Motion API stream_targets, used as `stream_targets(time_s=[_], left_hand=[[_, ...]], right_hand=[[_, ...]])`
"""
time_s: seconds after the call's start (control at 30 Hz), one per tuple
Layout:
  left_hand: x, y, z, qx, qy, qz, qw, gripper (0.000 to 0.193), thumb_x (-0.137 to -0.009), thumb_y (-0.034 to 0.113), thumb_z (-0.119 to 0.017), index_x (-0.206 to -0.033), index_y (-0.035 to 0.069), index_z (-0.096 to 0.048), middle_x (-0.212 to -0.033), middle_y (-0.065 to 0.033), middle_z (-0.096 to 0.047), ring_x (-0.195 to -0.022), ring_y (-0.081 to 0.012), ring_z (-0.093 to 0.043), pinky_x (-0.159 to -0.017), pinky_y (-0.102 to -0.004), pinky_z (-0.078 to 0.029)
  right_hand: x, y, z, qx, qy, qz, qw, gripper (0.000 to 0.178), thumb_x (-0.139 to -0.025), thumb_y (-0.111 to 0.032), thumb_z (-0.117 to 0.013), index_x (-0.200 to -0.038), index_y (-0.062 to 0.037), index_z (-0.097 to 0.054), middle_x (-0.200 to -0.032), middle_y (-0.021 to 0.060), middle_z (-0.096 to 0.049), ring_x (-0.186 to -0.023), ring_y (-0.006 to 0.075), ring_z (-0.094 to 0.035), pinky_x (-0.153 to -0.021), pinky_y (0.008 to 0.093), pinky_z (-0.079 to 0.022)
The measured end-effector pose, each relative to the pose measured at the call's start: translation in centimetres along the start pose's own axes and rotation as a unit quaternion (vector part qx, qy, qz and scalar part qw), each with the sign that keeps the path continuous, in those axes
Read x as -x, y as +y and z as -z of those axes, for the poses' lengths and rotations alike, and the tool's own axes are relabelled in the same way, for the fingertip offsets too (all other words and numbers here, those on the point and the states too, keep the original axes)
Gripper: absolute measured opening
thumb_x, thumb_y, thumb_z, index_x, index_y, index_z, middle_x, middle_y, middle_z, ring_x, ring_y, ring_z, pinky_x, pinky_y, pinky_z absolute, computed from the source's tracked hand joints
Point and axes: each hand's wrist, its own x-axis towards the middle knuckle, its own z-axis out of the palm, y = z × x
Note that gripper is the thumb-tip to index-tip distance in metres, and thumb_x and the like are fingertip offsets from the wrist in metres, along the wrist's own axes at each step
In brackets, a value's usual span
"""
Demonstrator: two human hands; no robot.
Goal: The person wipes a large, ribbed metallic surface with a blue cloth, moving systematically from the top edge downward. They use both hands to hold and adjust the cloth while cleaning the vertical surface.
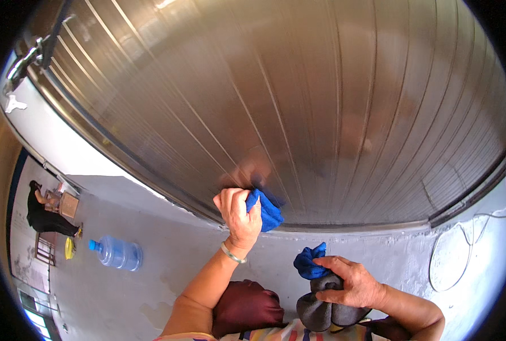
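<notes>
My left hand [241, 215], with a pale bangle [232, 253] at the wrist, grips a folded blue cloth [269, 213]. That cloth is against the lower part of a shiny, ribbed metal shutter door [298, 113], which mirrors the hand faintly. Lower and to the right, close to my body, my right hand [352, 282] is closed on a bunched blue cloth [311, 261] and a dark grey cloth [324, 307]. Both bundles stay off the door.
A blue water-cooler bottle [119, 253] lies on the grey floor [111, 298] at left. Beyond it, a person in dark clothes [45, 213] handles cardboard boxes [67, 204] near a yellow object [69, 248]. A loose white cable [457, 281] hangs at right. A metal handle [24, 65] juts out upper left.
</notes>
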Motion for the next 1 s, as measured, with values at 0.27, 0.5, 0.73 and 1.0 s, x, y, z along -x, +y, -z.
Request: stream_targets(time_s=[0.27, 0.5, 0.73, 1.0], left_hand=[[-14.0, 3.2, 6.4, 0.018, 0.196, -0.037, 0.980, 0.017, -0.082, 0.004, -0.067, -0.091, 0.005, -0.053, -0.089, -0.0109, -0.055, -0.085, -0.0304, -0.052, -0.081, -0.0405, -0.038], [-19.8, 5.0, 9.8, 0.066, 0.228, 0.021, 0.971, 0.016, -0.084, 0.006, -0.066, -0.090, 0.001, -0.053, -0.087, -0.0105, -0.051, -0.078, -0.0268, -0.051, -0.074, -0.0341, -0.043], [-6.9, 0.5, 4.5, -0.034, 0.094, -0.134, 0.986, 0.014, -0.084, 0.002, -0.063, -0.095, 0.001, -0.054, -0.092, -0.0130, -0.051, -0.084, -0.0309, -0.048, -0.077, -0.0412, -0.039], [4.9, -2.6, -2.5, 0.013, -0.031, -0.013, 0.999, 0.015, -0.080, 0.011, -0.064, -0.090, 0.008, -0.054, -0.086, -0.0095, -0.052, -0.084, -0.0290, -0.051, -0.081, -0.0429, -0.036]], right_hand=[[-1.1, 0.6, -0.4, -0.018, 0.010, 0.058, 0.998, 0.068, -0.072, -0.020, -0.082, -0.130, -0.0018, -0.053, -0.121, 0.0214, -0.059, -0.110, 0.0343, -0.062, -0.095, 0.0373, -0.051], [-1.6, 1.5, -0.6, -0.038, -0.001, 0.038, 0.999, 0.068, -0.073, -0.019, -0.082, -0.131, -0.0013, -0.052, -0.121, 0.0207, -0.059, -0.109, 0.0323, -0.062, -0.095, 0.0365, -0.051], [-1.0, 1.0, -0.4, -0.029, 0.008, -0.037, 0.999, 0.069, -0.073, -0.018, -0.081, -0.132, -0.0004, -0.050, -0.121, 0.0209, -0.059, -0.108, 0.0332, -0.063, -0.093, 0.0371, -0.051], [-0.8, -0.1, -0.7, 0.019, -0.013, -0.080, 0.997, 0.069, -0.072, -0.020, -0.080, -0.131, 0.0002, -0.050, -0.121, 0.0215, -0.058, -0.107, 0.0350, -0.063, -0.093, 0.0384, -0.052]])
